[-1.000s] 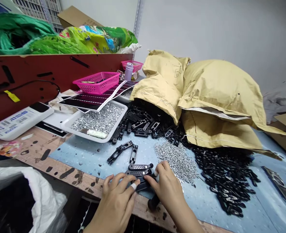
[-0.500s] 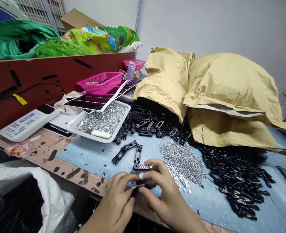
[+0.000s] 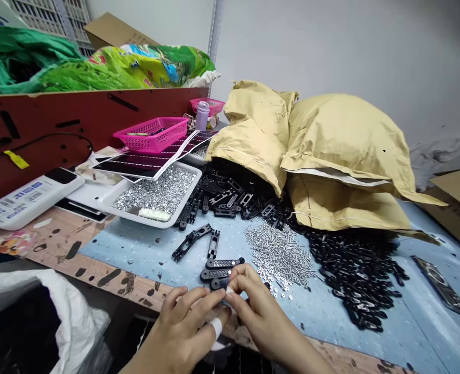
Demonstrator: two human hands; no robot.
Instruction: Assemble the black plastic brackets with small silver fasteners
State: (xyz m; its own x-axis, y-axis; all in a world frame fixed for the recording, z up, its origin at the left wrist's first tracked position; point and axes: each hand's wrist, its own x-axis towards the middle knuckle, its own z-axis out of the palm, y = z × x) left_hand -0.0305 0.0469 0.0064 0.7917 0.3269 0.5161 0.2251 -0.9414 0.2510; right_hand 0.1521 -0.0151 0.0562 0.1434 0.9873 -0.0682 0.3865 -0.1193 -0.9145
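My left hand (image 3: 193, 324) is at the table's front edge, its fingers curled together, a white band round one finger. Close against it, my right hand (image 3: 259, 314) has thumb and forefinger pinched, with a white wrap at a fingertip. Whatever lies between the hands is hidden by the fingers. Just beyond them lie several black slotted plastic pieces (image 3: 219, 274), side by side. A hinged pair of black links (image 3: 191, 242) and a single black link (image 3: 213, 244) rest farther back. To the right spreads a heap of small metal pins (image 3: 282, 253), with loose washers (image 3: 282, 292) near it.
A white tray (image 3: 163, 224) of metal nuts stands left of centre. Paper sacks (image 3: 342, 140) stand behind black parts (image 3: 356, 280). A phone-like object (image 3: 444, 288) lies at right. Pink basket (image 3: 155, 145), white device (image 3: 27, 200) and white sack (image 3: 85, 311) are on the left.
The view has swung a little to the right. My left hand has turned over the black part seen between my hands earlier, so that it is now hidden. My right fingers have drawn closer together.
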